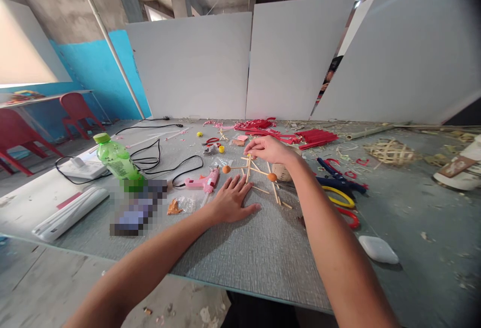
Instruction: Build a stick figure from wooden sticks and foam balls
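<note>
A small model of thin wooden sticks (249,169) stands on the table ahead of me, with orange clay balls (272,177) on two of its stick ends. My right hand (268,150) reaches over it from the right, thumb and fingertips pinched at its top, where a small yellowish bit shows. Flat on the table in front of the model lies my left hand (233,200), fingers spread and holding nothing; its fingertips are close to the sticks. Loose sticks (287,205) lie nearby. Behind my right wrist is a partly hidden brown round object (287,170).
To the left are a pink glue gun (205,182), an orange clay packet (175,207), a blurred phone (137,212), a green bottle (119,160) and cables. Right of my arm lie pliers (340,180), scissor handles (340,197) and a white case (378,249). Red strips (317,137) lie behind.
</note>
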`<state>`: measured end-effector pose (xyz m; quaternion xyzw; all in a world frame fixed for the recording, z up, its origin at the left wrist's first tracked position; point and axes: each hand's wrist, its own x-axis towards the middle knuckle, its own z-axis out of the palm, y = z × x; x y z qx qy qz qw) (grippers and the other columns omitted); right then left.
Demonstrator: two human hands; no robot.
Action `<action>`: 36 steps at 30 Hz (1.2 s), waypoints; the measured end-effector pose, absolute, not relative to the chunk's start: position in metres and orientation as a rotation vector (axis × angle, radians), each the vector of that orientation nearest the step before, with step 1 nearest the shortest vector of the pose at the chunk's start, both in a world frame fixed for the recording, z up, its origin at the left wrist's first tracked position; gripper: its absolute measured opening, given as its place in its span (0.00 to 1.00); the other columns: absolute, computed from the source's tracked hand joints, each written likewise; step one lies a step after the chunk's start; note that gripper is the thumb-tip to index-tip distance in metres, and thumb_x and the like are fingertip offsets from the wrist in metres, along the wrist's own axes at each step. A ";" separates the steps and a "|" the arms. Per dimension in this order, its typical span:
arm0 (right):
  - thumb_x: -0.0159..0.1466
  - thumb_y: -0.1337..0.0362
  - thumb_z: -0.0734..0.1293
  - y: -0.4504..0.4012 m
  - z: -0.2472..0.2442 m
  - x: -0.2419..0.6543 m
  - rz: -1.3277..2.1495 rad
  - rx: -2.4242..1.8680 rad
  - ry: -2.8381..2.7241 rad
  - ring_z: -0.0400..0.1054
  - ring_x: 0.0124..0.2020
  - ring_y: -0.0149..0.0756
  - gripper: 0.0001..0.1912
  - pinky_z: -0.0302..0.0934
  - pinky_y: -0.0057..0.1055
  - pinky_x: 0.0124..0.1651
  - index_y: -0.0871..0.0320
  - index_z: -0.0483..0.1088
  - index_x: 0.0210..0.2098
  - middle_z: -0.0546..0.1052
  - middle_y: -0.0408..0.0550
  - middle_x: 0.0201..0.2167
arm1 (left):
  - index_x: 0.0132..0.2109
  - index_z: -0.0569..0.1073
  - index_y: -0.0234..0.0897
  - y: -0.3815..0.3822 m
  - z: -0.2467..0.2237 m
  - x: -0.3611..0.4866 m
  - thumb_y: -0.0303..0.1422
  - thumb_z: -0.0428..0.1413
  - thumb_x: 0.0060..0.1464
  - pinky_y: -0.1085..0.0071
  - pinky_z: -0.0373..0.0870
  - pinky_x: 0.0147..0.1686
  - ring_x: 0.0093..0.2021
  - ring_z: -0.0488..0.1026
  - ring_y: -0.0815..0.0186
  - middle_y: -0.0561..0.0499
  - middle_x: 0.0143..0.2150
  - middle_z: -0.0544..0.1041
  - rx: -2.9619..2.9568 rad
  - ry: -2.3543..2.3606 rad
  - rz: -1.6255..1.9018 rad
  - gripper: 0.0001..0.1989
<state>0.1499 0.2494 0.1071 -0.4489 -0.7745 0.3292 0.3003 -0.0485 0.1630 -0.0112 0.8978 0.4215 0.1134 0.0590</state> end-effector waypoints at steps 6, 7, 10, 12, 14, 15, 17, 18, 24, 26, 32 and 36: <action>0.63 0.71 0.69 0.247 0.110 0.148 0.883 -1.204 -2.045 0.81 0.42 0.42 0.05 0.73 0.35 0.44 0.58 0.78 0.37 0.86 0.53 0.40 | 0.74 0.60 0.37 0.163 -0.011 -0.049 0.63 0.42 0.67 0.47 0.46 0.75 0.79 0.45 0.45 0.40 0.79 0.53 2.728 1.272 0.343 0.42; 0.63 0.71 0.69 0.247 0.110 0.148 0.883 -1.205 -2.044 0.81 0.42 0.41 0.05 0.73 0.35 0.44 0.58 0.78 0.37 0.86 0.53 0.40 | 0.74 0.60 0.37 0.163 -0.011 -0.049 0.63 0.42 0.67 0.47 0.46 0.75 0.79 0.45 0.45 0.39 0.79 0.52 2.731 1.270 0.341 0.43; 0.63 0.71 0.70 0.248 0.109 0.148 0.884 -1.204 -2.041 0.81 0.42 0.41 0.05 0.72 0.34 0.44 0.57 0.79 0.37 0.86 0.52 0.39 | 0.75 0.59 0.36 0.163 -0.011 -0.049 0.62 0.42 0.67 0.47 0.45 0.75 0.79 0.45 0.45 0.39 0.79 0.52 2.738 1.268 0.339 0.43; 0.63 0.71 0.70 0.249 0.108 0.148 0.886 -1.205 -2.039 0.81 0.42 0.41 0.06 0.72 0.34 0.44 0.57 0.79 0.37 0.86 0.52 0.39 | 0.75 0.59 0.36 0.163 -0.011 -0.049 0.62 0.41 0.67 0.47 0.45 0.75 0.79 0.45 0.45 0.39 0.79 0.52 2.737 1.271 0.338 0.43; 0.63 0.72 0.70 0.250 0.107 0.148 0.883 -1.209 -2.037 0.81 0.41 0.41 0.06 0.72 0.34 0.44 0.57 0.79 0.37 0.86 0.51 0.39 | 0.75 0.59 0.36 0.163 -0.011 -0.049 0.63 0.41 0.67 0.47 0.45 0.75 0.79 0.45 0.45 0.39 0.79 0.52 2.736 1.273 0.335 0.43; 0.63 0.72 0.70 0.250 0.107 0.148 0.882 -1.210 -2.037 0.81 0.41 0.41 0.06 0.72 0.34 0.44 0.57 0.79 0.37 0.86 0.51 0.39 | 0.75 0.59 0.36 0.163 -0.012 -0.049 0.63 0.41 0.67 0.47 0.45 0.75 0.79 0.45 0.45 0.39 0.78 0.53 2.735 1.275 0.334 0.43; 0.63 0.72 0.70 0.250 0.107 0.147 0.881 -1.211 -2.037 0.81 0.41 0.41 0.06 0.72 0.34 0.43 0.57 0.79 0.37 0.86 0.52 0.39 | 0.75 0.59 0.36 0.163 -0.012 -0.049 0.63 0.42 0.67 0.48 0.44 0.75 0.79 0.46 0.46 0.39 0.78 0.53 2.732 1.276 0.343 0.43; 0.63 0.71 0.69 0.250 0.108 0.147 0.880 -1.210 -2.040 0.81 0.41 0.41 0.06 0.72 0.34 0.43 0.57 0.79 0.37 0.86 0.52 0.39 | 0.75 0.60 0.37 0.163 -0.012 -0.049 0.63 0.42 0.67 0.48 0.45 0.75 0.79 0.46 0.46 0.40 0.78 0.54 2.731 1.276 0.353 0.43; 0.63 0.71 0.70 0.246 0.111 0.146 0.873 -1.215 -2.050 0.81 0.42 0.41 0.05 0.72 0.33 0.43 0.57 0.79 0.37 0.86 0.52 0.39 | 0.74 0.60 0.37 0.163 -0.012 -0.049 0.63 0.42 0.67 0.48 0.46 0.75 0.78 0.46 0.46 0.40 0.78 0.54 2.724 1.268 0.360 0.43; 0.63 0.71 0.70 0.246 0.111 0.147 0.869 -1.213 -2.050 0.81 0.42 0.41 0.05 0.72 0.33 0.43 0.57 0.79 0.37 0.86 0.52 0.40 | 0.74 0.60 0.38 0.163 -0.011 -0.049 0.63 0.42 0.67 0.47 0.45 0.75 0.79 0.46 0.46 0.40 0.78 0.53 2.721 1.268 0.365 0.42; 0.62 0.70 0.70 0.248 0.109 0.147 0.859 -1.207 -2.060 0.81 0.41 0.41 0.05 0.72 0.33 0.42 0.57 0.79 0.37 0.86 0.52 0.39 | 0.75 0.59 0.37 0.163 -0.011 -0.049 0.62 0.42 0.67 0.47 0.45 0.75 0.79 0.45 0.45 0.39 0.78 0.53 2.730 1.275 0.331 0.43; 0.62 0.70 0.70 0.248 0.109 0.147 0.867 -1.206 -2.050 0.81 0.42 0.41 0.05 0.72 0.33 0.43 0.57 0.79 0.36 0.86 0.52 0.39 | 0.75 0.59 0.37 0.163 -0.011 -0.049 0.63 0.41 0.67 0.47 0.45 0.75 0.79 0.45 0.46 0.39 0.78 0.53 2.726 1.269 0.344 0.42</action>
